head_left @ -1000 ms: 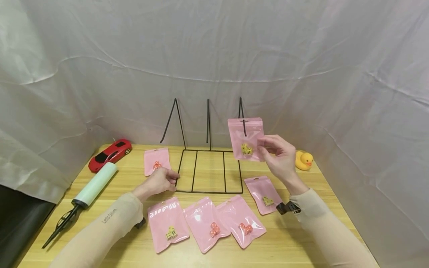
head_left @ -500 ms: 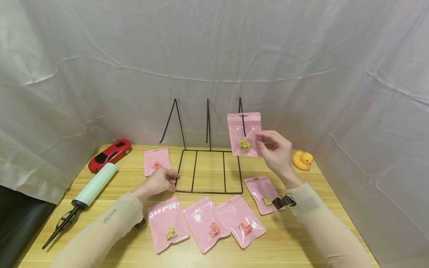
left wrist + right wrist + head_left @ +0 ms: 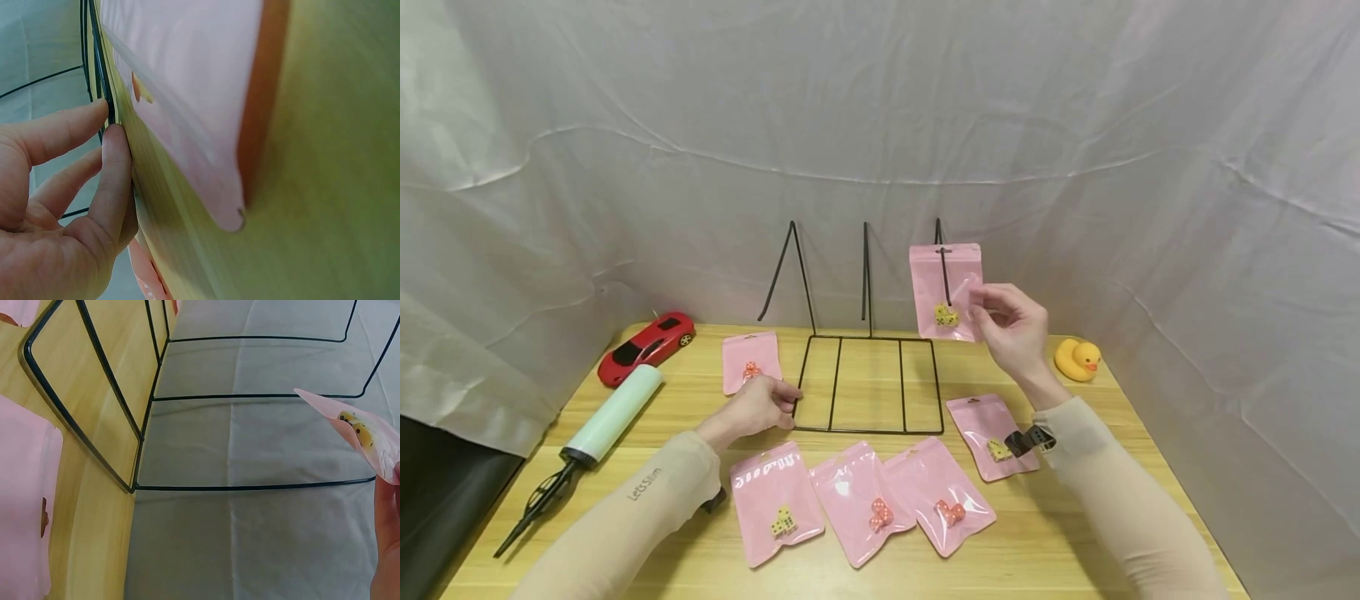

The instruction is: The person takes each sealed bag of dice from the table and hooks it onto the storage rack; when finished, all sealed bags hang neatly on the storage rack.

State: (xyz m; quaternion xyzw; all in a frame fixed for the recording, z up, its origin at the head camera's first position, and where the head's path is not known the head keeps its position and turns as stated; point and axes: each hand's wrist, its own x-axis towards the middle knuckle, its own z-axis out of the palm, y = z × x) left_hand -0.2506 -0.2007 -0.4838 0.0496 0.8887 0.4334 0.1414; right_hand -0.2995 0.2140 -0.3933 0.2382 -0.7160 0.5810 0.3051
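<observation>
My right hand (image 3: pixel 1015 329) pinches the right edge of a pink zip bag (image 3: pixel 927 283) with yellow dice inside. The right-hand hook (image 3: pixel 946 279) of a black wire rack (image 3: pixel 865 431) passes through the slot at the bag's top. In the right wrist view, that bag (image 3: pixel 347 428) shows edge-on at the far right, beside the fingers. My left hand (image 3: pixel 756 410) pinches the left wire of the rack's base near its front corner. The left wrist view shows thumb and fingertip (image 3: pixel 114 139) on either side of the wire. The rack's other two hooks carry nothing.
Pink bags of red or yellow dice lie around the rack: one at left (image 3: pixel 741 354), one at right (image 3: pixel 977 421), three in front, including the middle bag (image 3: pixel 850 479). A red toy car (image 3: pixel 647 346) and green hand pump (image 3: pixel 613 412) sit left, a rubber duck (image 3: pixel 1075 360) right.
My right hand has lifted the bag and shifted slightly left, sliding it farther back along the right hook. The left hand stays on the rack's base.
</observation>
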